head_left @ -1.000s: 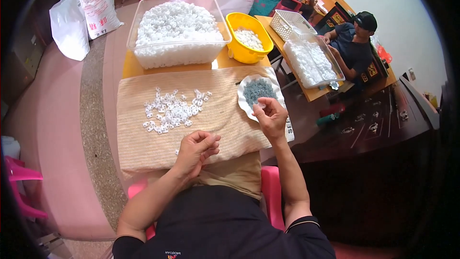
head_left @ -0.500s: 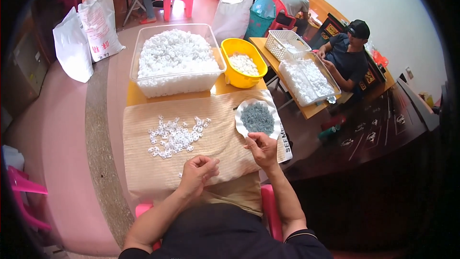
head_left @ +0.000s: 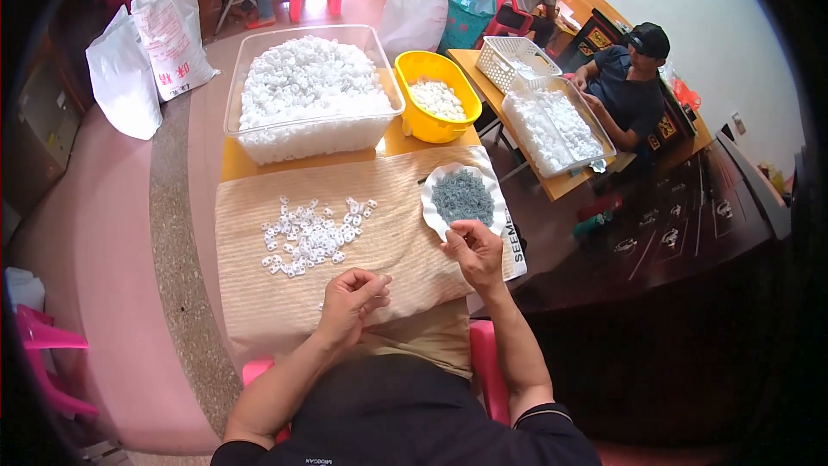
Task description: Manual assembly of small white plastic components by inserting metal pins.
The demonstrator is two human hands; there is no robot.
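Pinkish floor with a speckled grey band runs down the left of the head view, and a pale wall closes the upper right. Nearest the person is a yellow table (head_left: 233, 168) spread with a tan woven cloth (head_left: 388, 207); a dark carved table stands to its right.

On the cloth lies a loose scatter of small white plastic pieces (head_left: 312, 236), left of centre. A white scalloped paper plate (head_left: 434, 194) heaped with small grey parts (head_left: 463, 197) sits at the cloth's right edge, over a white printed strip. Behind the cloth a clear plastic bin (head_left: 315, 134) is piled with more white pieces, and a yellow oval tub (head_left: 431, 125) beside it holds some too.

The left hand (head_left: 349, 302) rests on the near edge of the cloth, fingers curled in toward the thumb around something small and white; what it pinches is too small to tell. The right hand (head_left: 474, 250) hovers just at the near rim of the plate, fingertips drawn together; whether anything is between them cannot be told.

Two white printed sacks (head_left: 151, 47) lean at upper left, another white sack and a teal one at top centre, near pink plastic chairs. At a second yellow table a seated person (head_left: 630, 78) in a dark cap works over a clear tray (head_left: 556, 129) of white pieces beside a white basket (head_left: 509, 56); another person sits behind.
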